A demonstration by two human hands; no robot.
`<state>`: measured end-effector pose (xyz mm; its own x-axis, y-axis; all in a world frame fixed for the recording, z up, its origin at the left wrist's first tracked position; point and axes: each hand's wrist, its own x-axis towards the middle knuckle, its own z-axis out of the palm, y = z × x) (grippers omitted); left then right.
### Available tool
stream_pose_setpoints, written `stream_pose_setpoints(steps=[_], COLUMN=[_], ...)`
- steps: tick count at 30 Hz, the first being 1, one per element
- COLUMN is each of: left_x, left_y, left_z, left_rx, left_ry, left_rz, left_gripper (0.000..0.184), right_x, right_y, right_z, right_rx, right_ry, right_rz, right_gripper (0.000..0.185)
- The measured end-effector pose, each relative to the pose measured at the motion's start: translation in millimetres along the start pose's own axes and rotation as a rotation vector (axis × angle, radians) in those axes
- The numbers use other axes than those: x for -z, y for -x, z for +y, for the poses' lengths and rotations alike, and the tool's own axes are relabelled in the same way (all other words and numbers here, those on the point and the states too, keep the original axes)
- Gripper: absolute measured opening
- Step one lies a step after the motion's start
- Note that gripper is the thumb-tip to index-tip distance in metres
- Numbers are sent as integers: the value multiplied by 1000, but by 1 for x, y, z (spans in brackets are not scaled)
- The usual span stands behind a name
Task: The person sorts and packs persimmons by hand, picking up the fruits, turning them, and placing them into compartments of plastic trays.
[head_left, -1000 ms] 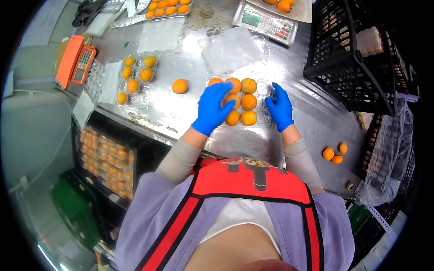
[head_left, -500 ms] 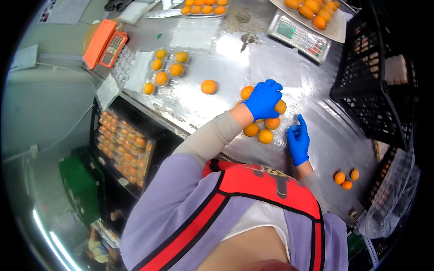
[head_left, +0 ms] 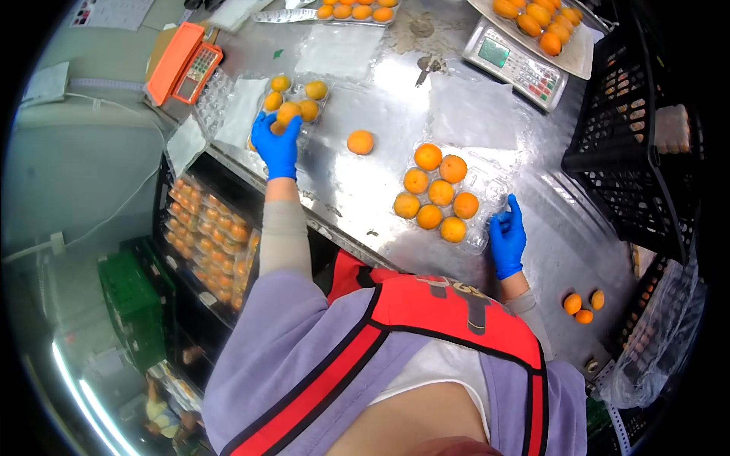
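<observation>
Where clear plastic tray (head_left: 488,185) seats round orange fruits (head_left: 440,192), likely against rolling, my blue-gloved right hand (head_left: 508,245) flanks edge, grip cannot tell; blue-gloved left hand (head_left: 276,147) curls round yellow-orange fruit (head_left: 289,113).

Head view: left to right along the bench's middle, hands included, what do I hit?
Orange keypad device → left hand → lone orange → clear tray of oranges → right hand → three loose oranges.

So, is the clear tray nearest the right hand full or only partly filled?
Partly filled: eight oranges sit in the clear tray, while cups toward the right hand are bare.
</observation>
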<state>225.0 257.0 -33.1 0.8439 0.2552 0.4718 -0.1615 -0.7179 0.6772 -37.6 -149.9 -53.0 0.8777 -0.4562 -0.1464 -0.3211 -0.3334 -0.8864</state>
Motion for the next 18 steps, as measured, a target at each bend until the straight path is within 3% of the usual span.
stream_pose_setpoints(steps=[6,8,10,13,15,16,18], left_x=[-14,-24,-24,-28,-27,-25,-25], left_y=[-29,-39,-43,-42,-31,-23,-2], left_z=[-36,-48,-41,-42,-38,-28,0], left_rx=[-60,16,68,79,-167,-168,-267], left_ry=[-239,-421,-425,-425,-556,-550,-230], left_rz=[65,-127,-177,-197,8,4,-44], left_gripper=[54,55,57,59,57,57,54], right_x=[-7,-5,-1,-3,-5,-5,-1], right_y=[-1,-1,0,1,2,1,-1], right_z=[10,9,3,8,8,9,9], right_rx=[-11,-5,-22,16,-1,-15,8], right_ry=[-102,-126,74,8,-22,-53,-8], right_rz=[-9,18,20,43,40,28,20], right_gripper=[59,58,57,56,57,58,58])
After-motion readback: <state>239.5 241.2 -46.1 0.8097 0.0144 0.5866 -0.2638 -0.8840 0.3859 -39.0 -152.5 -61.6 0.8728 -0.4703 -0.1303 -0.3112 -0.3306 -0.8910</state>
